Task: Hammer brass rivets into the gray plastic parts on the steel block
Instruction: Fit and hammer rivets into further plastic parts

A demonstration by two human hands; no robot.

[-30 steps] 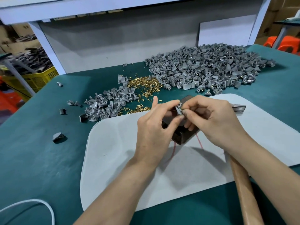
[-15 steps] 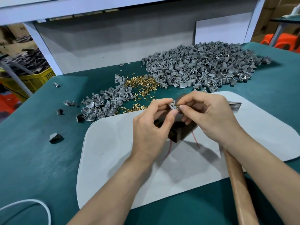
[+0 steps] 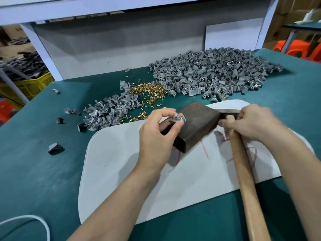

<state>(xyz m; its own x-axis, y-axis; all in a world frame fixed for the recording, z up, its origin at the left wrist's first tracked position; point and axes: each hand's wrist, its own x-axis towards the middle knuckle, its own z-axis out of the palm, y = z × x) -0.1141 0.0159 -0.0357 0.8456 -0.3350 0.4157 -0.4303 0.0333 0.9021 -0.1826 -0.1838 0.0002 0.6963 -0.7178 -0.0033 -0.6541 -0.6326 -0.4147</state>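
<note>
My left hand (image 3: 157, 131) pinches a small gray plastic part (image 3: 178, 117) with a brass rivet in it, at the left corner of the dark steel block (image 3: 198, 122). The block sits on a white mat (image 3: 121, 171). To the block's right, my right hand (image 3: 250, 122) is curled round the wooden handle of a hammer (image 3: 243, 171), right below its steel head. Loose brass rivets (image 3: 147, 92) lie in a heap behind the block.
A big pile of gray parts (image 3: 212, 73) fills the back right of the green table (image 3: 34, 171). A smaller pile (image 3: 107, 112) lies at the left, with a few stray parts nearer me. A white cord (image 3: 34, 220) curls at the bottom left.
My right hand left the part and moved right to grasp the hammer near its head. My left hand now holds the part alone at the block's left corner.
</note>
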